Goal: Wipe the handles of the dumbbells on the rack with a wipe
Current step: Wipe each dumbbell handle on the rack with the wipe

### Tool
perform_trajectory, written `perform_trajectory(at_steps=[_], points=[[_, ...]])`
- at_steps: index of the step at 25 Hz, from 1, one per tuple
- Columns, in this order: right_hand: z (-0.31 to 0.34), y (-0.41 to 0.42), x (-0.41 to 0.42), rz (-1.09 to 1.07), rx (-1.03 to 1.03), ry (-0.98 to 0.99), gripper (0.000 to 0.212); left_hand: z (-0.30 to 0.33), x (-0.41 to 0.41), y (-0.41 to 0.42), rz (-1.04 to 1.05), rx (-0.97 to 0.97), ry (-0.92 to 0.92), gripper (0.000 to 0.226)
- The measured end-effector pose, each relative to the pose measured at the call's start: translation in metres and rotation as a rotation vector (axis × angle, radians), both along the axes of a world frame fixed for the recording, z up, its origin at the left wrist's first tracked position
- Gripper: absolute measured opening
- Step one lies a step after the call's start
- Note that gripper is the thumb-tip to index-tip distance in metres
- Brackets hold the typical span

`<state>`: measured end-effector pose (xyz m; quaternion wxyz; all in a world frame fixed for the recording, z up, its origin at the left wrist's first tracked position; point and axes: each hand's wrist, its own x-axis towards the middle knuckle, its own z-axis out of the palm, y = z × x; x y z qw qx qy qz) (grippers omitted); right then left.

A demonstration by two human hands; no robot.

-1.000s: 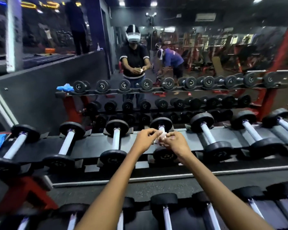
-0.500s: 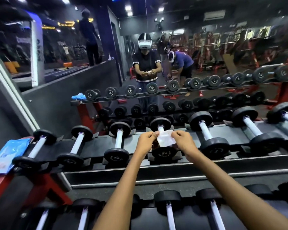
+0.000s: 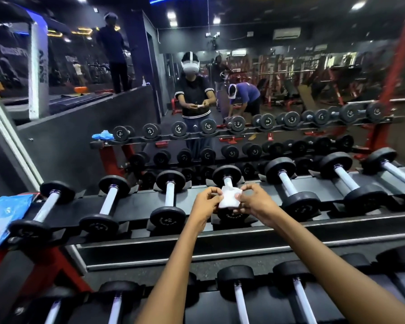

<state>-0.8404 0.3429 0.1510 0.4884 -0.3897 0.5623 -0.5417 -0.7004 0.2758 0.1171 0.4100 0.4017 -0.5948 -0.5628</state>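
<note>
Dim gym, ceiling spots, warped edges

The wipe (image 3: 229, 198) is held between the left hand (image 3: 205, 202) and the right hand (image 3: 255, 203), above the fourth dumbbell (image 3: 227, 181) on the rack (image 3: 136, 204). Left of that dumbbell sit three more (image 3: 170, 197); right of it, others (image 3: 290, 188). A wipe packet (image 3: 5, 213) lies at the rack's left end. Behind the rack stands a mirror (image 3: 290, 90).

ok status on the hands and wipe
Left hand and right hand both pinching wipe. Held above a dumbbell handle, not touching. Nothing in the way.
</note>
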Motion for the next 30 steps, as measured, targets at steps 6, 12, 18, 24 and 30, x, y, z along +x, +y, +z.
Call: perform_trajectory(at_steps=[6, 12, 18, 24, 30], points=[[-0.01, 0.005, 0.007, -0.103, -0.095, 0.099, 0.019, -0.009, 0.0, 0.004, -0.065, 0.003, 0.061, 0.024], [-0.021, -0.003, -0.01, -0.038, -0.115, 0.118, 0.014, -0.011, -0.005, -0.002, -0.043, -0.092, -0.057, 0.022], [-0.02, -0.013, -0.029, -0.021, -0.138, 0.233, 0.027, -0.001, -0.024, 0.0, 0.088, -0.241, -0.194, 0.027], [-0.018, -0.028, -0.048, -0.049, -0.189, 0.731, 0.001, 0.0, -0.045, -0.007, 0.181, -0.469, -0.434, 0.018], [-0.027, -0.053, -0.059, 0.12, -0.164, 0.416, 0.011, -0.007, -0.055, -0.025, 0.158, -0.36, -0.395, 0.013]])
